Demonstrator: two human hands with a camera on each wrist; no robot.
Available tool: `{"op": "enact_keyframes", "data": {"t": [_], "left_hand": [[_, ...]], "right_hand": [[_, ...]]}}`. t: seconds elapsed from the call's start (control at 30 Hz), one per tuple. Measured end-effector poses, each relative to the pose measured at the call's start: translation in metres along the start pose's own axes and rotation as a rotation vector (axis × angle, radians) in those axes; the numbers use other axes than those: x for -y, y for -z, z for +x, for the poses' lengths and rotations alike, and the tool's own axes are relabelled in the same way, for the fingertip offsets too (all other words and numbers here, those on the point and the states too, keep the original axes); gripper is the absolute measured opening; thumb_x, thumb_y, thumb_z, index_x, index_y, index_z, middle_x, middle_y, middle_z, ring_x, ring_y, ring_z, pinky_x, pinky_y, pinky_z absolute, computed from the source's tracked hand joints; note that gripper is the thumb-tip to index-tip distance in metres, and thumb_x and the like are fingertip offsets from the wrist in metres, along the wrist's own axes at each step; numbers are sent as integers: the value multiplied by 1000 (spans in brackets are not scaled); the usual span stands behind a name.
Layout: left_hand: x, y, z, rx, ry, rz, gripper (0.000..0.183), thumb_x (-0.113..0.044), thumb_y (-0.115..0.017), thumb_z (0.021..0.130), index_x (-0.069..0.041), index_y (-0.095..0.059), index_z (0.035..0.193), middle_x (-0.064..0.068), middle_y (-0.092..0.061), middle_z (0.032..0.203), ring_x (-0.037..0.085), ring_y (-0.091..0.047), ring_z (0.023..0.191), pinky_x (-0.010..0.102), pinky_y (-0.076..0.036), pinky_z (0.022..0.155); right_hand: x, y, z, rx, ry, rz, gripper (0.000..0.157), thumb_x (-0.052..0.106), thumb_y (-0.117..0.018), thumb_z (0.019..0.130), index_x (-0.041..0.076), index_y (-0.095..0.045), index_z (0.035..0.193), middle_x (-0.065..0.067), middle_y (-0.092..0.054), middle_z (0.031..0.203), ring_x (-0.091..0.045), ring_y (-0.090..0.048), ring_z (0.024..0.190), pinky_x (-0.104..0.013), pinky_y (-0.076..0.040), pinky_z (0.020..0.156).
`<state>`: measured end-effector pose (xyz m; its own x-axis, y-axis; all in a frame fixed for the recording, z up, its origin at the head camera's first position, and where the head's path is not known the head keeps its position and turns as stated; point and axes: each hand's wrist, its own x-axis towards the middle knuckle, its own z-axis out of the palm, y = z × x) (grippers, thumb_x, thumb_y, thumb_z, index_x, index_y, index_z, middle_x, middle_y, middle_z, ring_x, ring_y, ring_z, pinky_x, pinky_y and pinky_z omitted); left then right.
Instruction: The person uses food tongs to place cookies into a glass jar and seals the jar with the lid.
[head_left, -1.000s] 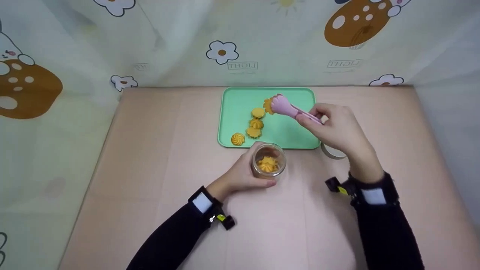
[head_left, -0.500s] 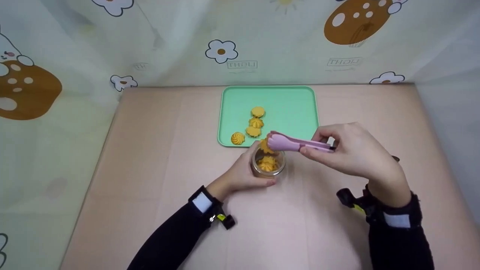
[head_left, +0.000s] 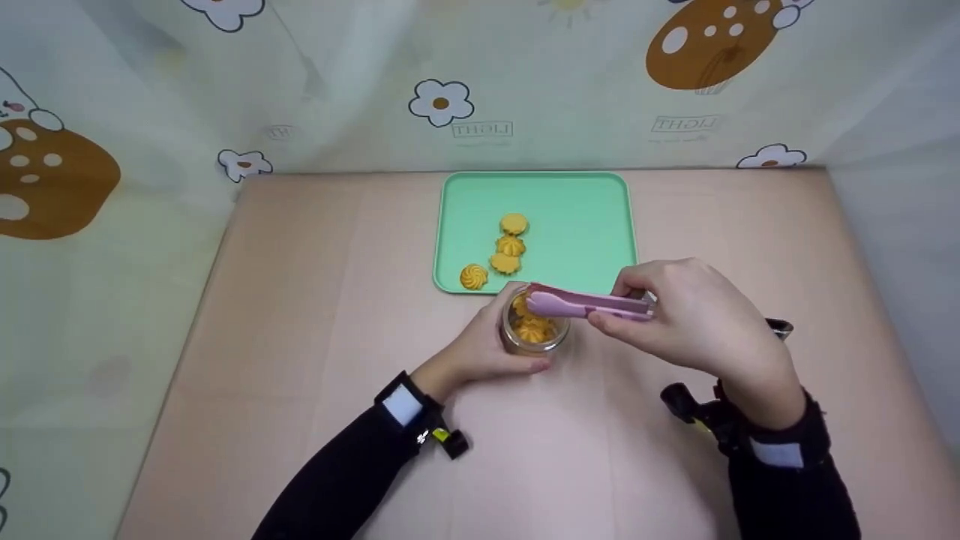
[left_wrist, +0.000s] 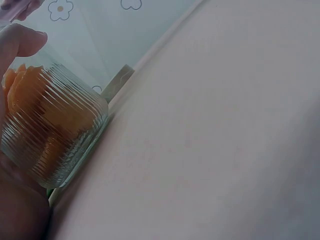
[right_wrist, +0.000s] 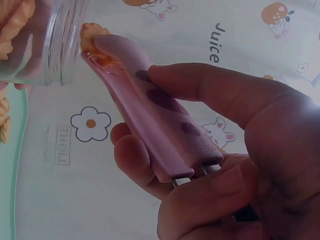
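A ribbed glass jar (left_wrist: pixel 65 107) with several cookies inside stands on the table, and my left hand (head_left: pixel 480 345) grips its side. Pink tongs (right_wrist: pixel 150 110) are pinched between the thumb and fingers of my right hand (head_left: pixel 694 319). A cookie (right_wrist: pixel 95 42) is caught between the tong tips, at the jar's mouth in the right wrist view. In the head view the tong tips hang over the jar's far rim and partly cover that cookie. Four-petal details aside, more swirled cookies (head_left: pixel 511 246) lie on the green tray (head_left: pixel 577 225) beyond the jar.
A round lid-like object (head_left: pixel 780 328) shows only its edge past my right wrist. Its greyish rim (left_wrist: pixel 119 82) may be what appears behind the jar in the left wrist view. A patterned curtain (head_left: pixel 337 90) hangs behind the table (head_left: pixel 300 315).
My right hand has brought the tongs and cookie from above the tray toward me and down to the jar's mouth. My left hand keeps its grip on the jar.
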<state>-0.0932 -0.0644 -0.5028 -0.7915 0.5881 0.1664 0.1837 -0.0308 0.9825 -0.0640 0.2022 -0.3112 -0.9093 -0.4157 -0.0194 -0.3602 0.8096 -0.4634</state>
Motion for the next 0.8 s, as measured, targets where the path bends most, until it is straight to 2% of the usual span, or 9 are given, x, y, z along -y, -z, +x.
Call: {"op": "enact_keyframes", "data": {"t": [0.37, 0.6, 0.8], "left_hand": [[-1, 0, 0, 4, -16, -14, 92, -15, -98, 78, -16, -46, 153, 3, -64, 146, 23, -61, 136, 42, -47, 122], [-1, 0, 0, -1, -9, 11, 92, -19, -97, 78, -18, -46, 154, 2, -63, 146, 21, -61, 135, 42, -47, 121], [-1, 0, -1, -14, 25, 31, 93, -22, -97, 77, -19, -46, 155, 2, -63, 145, 19, -62, 133, 41, -48, 120]], "right_hand": [[7, -12, 3, -63, 25, -95, 25, 36, -85, 92, 16, -74, 83, 6, -64, 71, -15, -54, 61, -34, -44, 55], [6, -9, 2, -62, 12, -63, 24, 39, -88, 91, 16, -82, 93, 5, -72, 80, -14, -58, 65, -35, -47, 59], [3, -6, 1, -92, 14, -40, 29, 41, -87, 93, 13, -84, 98, 4, -75, 83, -15, -59, 67, -36, -47, 62]]}}
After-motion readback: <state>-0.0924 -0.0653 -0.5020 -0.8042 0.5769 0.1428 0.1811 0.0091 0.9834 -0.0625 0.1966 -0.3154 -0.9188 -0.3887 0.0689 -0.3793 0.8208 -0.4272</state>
